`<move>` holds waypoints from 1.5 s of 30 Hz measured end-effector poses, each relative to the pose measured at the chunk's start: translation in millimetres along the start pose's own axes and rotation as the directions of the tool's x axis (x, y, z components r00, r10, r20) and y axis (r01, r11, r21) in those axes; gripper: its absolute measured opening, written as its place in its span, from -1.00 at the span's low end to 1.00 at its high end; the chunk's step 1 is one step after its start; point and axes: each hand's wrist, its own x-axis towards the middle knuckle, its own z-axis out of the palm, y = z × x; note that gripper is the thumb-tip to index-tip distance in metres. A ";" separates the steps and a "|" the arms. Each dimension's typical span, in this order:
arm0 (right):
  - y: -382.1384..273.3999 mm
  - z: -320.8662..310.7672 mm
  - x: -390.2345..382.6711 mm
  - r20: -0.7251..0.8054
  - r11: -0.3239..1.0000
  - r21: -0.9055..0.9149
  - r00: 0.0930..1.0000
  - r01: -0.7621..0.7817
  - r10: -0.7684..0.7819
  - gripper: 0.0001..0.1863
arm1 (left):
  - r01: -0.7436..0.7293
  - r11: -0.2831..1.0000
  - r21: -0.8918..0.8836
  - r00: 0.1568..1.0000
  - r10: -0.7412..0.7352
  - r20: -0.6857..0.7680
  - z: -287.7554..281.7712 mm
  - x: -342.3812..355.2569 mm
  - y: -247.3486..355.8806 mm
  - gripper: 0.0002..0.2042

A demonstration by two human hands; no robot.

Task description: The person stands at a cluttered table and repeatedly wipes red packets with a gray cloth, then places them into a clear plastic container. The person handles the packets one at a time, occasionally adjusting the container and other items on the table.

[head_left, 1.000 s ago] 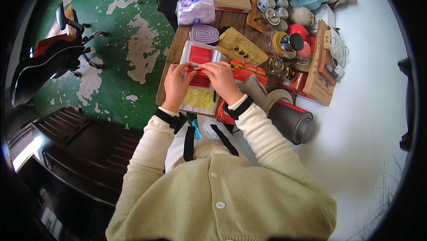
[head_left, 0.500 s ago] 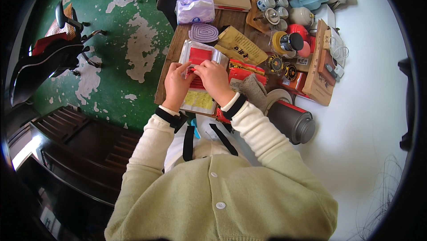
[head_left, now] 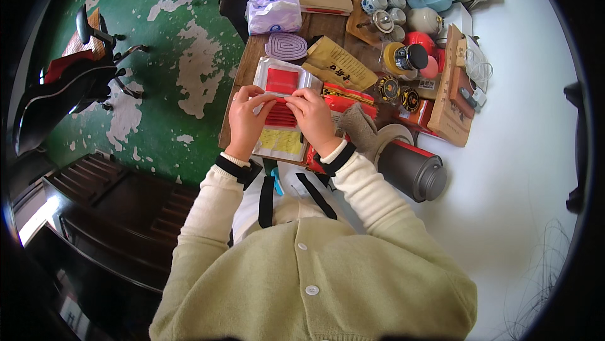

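My left hand (head_left: 247, 119) and my right hand (head_left: 312, 117) hover side by side over a shallow pale tray (head_left: 310, 80). Thumb and fingers of both pinch the ends of a thin red strip (head_left: 277, 98), stretched level between them; its exact kind I cannot make out. Just beyond it a flat red packet (head_left: 282, 79) rests in the tray's far part. Below the strip lies a row of red folded pieces (head_left: 280, 116), partly hidden by my fingers. A yellow patterned panel (head_left: 280, 142) fills the tray's near end.
Beyond the tray are a rolled purple mat (head_left: 286, 46) and a tissue pack (head_left: 274, 15). To its right lie a tan paper bag (head_left: 340, 64), red packages (head_left: 348, 93), a grey cloth (head_left: 358, 125) and a dark canister (head_left: 411, 171). Cups (head_left: 374, 2) and jars crowd the far right.
My hands have moved apart, from fingers nearly together over the tray to opposite ends of the red strip, which now shows stretched between them.
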 end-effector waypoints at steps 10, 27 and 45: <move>9.6 17.3 2.9 -0.011 0.995 -0.094 0.999 -0.042 0.041 -0.93 | 0.013 0.995 0.099 0.998 -0.007 -0.057 12.9 2.1 -7.5 -0.90; 11.2 11.6 -28.1 0.021 0.945 -0.043 0.945 -0.325 0.326 -0.44 | 0.393 0.919 -0.037 0.915 -0.386 0.120 1.0 -22.4 -19.1 -0.70; 8.7 20.7 -22.5 0.087 0.977 0.097 0.980 -0.189 0.181 -0.78 | 0.609 0.761 -0.224 0.769 -0.496 0.403 -20.1 -49.8 -55.0 -0.74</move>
